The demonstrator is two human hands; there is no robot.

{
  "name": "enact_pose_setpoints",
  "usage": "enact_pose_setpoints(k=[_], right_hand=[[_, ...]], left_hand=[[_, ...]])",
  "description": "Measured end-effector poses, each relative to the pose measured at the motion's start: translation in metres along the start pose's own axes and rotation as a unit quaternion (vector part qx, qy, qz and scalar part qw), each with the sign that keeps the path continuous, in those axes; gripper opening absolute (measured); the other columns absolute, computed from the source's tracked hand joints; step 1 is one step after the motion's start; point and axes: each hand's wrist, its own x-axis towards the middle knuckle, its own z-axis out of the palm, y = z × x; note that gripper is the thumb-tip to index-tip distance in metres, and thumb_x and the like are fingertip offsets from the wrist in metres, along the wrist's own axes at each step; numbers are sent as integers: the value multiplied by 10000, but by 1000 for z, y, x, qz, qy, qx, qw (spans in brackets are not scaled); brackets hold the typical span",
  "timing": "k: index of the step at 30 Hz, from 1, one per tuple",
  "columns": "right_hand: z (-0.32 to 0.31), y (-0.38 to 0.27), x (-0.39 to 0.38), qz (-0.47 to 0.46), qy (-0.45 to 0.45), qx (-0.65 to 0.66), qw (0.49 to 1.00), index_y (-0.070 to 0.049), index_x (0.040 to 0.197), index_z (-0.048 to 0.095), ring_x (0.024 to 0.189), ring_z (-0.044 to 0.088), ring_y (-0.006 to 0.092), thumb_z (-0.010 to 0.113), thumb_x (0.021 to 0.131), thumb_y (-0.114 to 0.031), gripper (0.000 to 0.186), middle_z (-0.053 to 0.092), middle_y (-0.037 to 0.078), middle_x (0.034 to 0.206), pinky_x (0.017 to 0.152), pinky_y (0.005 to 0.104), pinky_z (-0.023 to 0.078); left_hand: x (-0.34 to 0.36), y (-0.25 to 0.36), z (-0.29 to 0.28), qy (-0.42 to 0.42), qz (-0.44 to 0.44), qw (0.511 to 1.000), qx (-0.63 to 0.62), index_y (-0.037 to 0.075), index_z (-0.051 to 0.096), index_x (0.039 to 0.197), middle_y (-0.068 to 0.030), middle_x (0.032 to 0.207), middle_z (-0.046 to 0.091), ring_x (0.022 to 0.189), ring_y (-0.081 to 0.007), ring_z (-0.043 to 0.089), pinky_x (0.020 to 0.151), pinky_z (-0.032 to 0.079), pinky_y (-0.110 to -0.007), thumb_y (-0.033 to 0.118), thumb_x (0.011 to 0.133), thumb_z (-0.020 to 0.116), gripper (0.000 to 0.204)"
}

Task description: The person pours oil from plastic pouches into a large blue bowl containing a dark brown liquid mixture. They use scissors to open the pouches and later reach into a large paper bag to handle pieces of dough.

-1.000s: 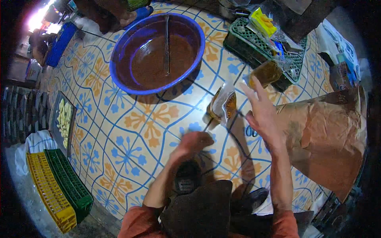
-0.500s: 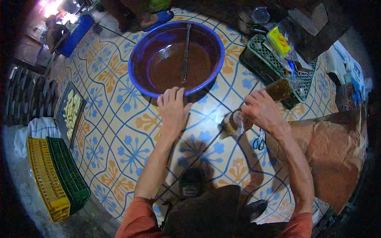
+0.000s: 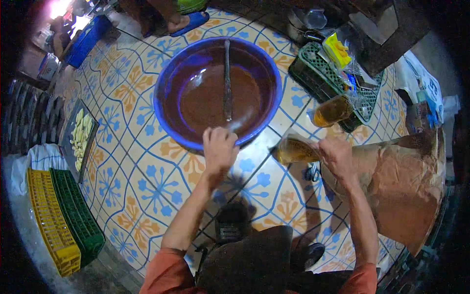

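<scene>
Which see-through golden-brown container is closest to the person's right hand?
The lower see-through golden-brown container, right at the fingers of the right hand. The other one sits higher in the picture, beside the green plastic lattice crate.

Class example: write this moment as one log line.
left hand: at near rim of blue basin | right hand: holding amber-filled clear pouch | basin: brown contents, long utensil inside

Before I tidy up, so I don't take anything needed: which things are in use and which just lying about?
Apparently in use: basin, by left hand; dark stick inside; amber-filled container, in right hand.

Seemingly lying about: scissors; brown paper; yellow crate; green crate.
</scene>
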Motion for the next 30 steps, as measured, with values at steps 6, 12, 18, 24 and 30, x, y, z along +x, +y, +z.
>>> enact_pose_setpoints(k=[6, 12, 18, 24, 30], right_hand=[[-16, 1, -24, 94, -37, 10, 995, -52, 755, 493, 583, 515, 328, 635, 812, -103, 162, 455, 145, 644, 536, 403, 406], [-65, 0, -25, 100, -55, 12, 993, -13, 743, 499, 527, 438, 314, 607, 883, -120, 207, 440, 165, 620, 506, 366, 377], [-100, -18, -17, 106, -104, -42, 988, -7, 743, 539, 495, 425, 318, 623, 903, -214, 274, 446, 161, 587, 476, 382, 361], [-114, -23, -26, 96, -96, -54, 989, -17, 740, 548, 505, 476, 304, 667, 869, -204, 257, 497, 147, 601, 477, 370, 379], [-109, -10, -52, 156, -95, -20, 983, -35, 760, 556, 521, 486, 283, 660, 876, -185, 217, 488, 114, 590, 524, 363, 401]], left_hand=[[-50, 54, 6, -46, -11, 996, -73, 86, 617, 845, -83, 959, 577, 1004, -271, 533, 894, 378, -459, 223, 608, 759, 309], [-75, 95, -12, -153, 5, 968, -198, 68, 656, 896, -98, 929, 610, 937, -283, 579, 842, 434, -417, 426, 727, 717, 401], [-36, 84, -17, -202, -130, 926, -290, 59, 643, 859, -132, 895, 643, 822, -323, 641, 708, 504, -413, 443, 810, 657, 387], [79, -11, 21, -29, -368, 910, -190, 50, 582, 1084, -193, 1024, 646, 965, -374, 619, 815, 472, -463, 422, 754, 707, 513], [106, -53, 65, -141, -355, 896, -227, 36, 692, 759, -171, 790, 667, 788, -315, 647, 730, 483, -417, 460, 696, 739, 431]])
